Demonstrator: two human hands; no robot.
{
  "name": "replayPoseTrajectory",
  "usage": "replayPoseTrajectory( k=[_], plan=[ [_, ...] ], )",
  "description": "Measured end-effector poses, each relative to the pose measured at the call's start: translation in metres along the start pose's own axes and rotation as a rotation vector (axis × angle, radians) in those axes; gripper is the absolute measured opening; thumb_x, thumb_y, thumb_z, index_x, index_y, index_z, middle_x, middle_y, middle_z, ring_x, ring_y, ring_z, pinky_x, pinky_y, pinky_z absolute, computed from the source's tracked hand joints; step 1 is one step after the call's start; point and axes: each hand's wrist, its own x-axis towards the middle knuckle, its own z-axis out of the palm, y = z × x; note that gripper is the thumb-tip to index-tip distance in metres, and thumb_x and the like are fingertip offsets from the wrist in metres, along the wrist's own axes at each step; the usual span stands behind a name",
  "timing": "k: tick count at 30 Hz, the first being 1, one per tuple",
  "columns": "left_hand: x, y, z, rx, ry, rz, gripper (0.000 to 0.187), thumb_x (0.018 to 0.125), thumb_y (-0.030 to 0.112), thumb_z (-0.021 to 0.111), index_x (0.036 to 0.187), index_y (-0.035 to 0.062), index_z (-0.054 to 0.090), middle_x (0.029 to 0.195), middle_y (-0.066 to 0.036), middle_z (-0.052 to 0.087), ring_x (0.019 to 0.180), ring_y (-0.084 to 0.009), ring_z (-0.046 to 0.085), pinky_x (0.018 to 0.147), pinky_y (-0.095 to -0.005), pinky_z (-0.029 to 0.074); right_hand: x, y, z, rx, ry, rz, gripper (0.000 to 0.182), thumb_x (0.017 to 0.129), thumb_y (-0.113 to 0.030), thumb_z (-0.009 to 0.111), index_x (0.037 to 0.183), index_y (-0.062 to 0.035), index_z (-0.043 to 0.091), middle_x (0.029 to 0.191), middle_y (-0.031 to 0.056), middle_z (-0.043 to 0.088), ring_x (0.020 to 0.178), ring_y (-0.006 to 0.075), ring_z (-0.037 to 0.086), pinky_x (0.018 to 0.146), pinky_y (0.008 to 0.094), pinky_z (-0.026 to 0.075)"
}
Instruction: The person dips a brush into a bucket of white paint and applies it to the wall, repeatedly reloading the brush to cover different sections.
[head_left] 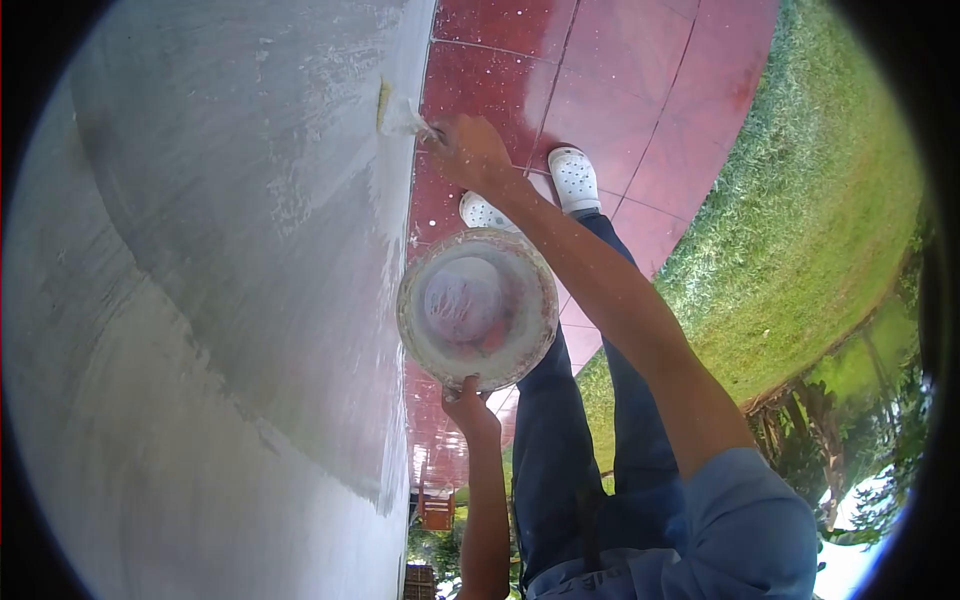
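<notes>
Gripping a round paint-crusted bowl [478,307] by its rim, left hand [468,405] fingers clamped, right hand [472,152] fingers closed on brush [398,116], bristles against rough whitewashed wall [230,250]

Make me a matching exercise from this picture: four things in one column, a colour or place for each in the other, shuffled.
Things:
1. brush
2. bowl
3. shoes
4. grass

Places or colours:
A. held by the left hand
B. green, beside the tiles
C. against the wall, in the right hand
D. white, on the red tiles

Pairs: 1-C, 2-A, 3-D, 4-B
</notes>
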Motion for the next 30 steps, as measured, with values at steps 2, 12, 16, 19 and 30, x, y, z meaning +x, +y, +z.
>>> replayPoseTrajectory(
  k=[2,12,16,19,30],
  plan=[
    [0.001,0.001,-0.006,0.007,-0.028,-0.007,0.048,0.079,0.000,0.064,0.125,-0.0064,0.052,0.120,-0.015,0.058,0.102,-0.0245,0.061,0.080,-0.0372,0.053,-0.060,-0.050,-0.040,0.244,-0.001,-0.050,0.027,0.090,-0.028,0.062,0.094,-0.0033,0.072,0.081,0.0214,0.069,0.071,0.0389,0.068,0.066,0.0459,0.053],
    [0.001,0.005,-0.013,0.032,-0.019,0.003,0.046,0.079,-0.001,0.063,0.123,-0.0058,0.053,0.120,-0.015,0.058,0.102,-0.0247,0.062,0.078,-0.0363,0.057,-0.059,-0.021,0.018,0.682,-0.259,-0.117,0.021,0.097,-0.026,0.058,0.109,-0.0097,0.065,0.087,0.0139,0.069,0.075,0.0287,0.062,0.072,0.0389,0.048],
    [0.004,0.004,-0.016,0.050,-0.001,0.007,0.048,0.079,0.000,0.064,0.125,-0.0059,0.051,0.122,-0.015,0.057,0.105,-0.0254,0.061,0.080,-0.0367,0.057,0.011,0.102,0.082,0.158,-0.046,0.222,0.042,0.096,-0.043,0.052,0.098,-0.0051,0.071,0.092,0.0196,0.070,0.086,0.0355,0.068,0.079,0.0489,0.051],
    [-0.003,0.007,-0.015,0.045,0.042,0.029,0.049,0.079,0.001,0.065,0.125,-0.0058,0.051,0.121,-0.015,0.057,0.105,-0.0259,0.061,0.079,-0.0368,0.056,0.020,0.088,0.052,0.037,-0.127,0.180,0.040,0.095,-0.040,0.053,0.100,-0.0045,0.072,0.091,0.0219,0.070,0.087,0.0394,0.068,0.080,0.0518,0.051],
    [-0.006,-0.006,-0.024,0.039,0.021,-0.027,0.042,0.080,0.003,0.063,0.120,-0.0062,0.055,0.117,-0.013,0.060,0.101,-0.0237,0.061,0.080,-0.0385,0.051,-0.118,-0.061,-0.050,0.621,-0.241,-0.415,0.031,0.093,-0.034,0.060,0.092,-0.0045,0.068,0.076,0.0194,0.065,0.075,0.0348,0.064,0.070,0.0420,0.049]
  ],
)
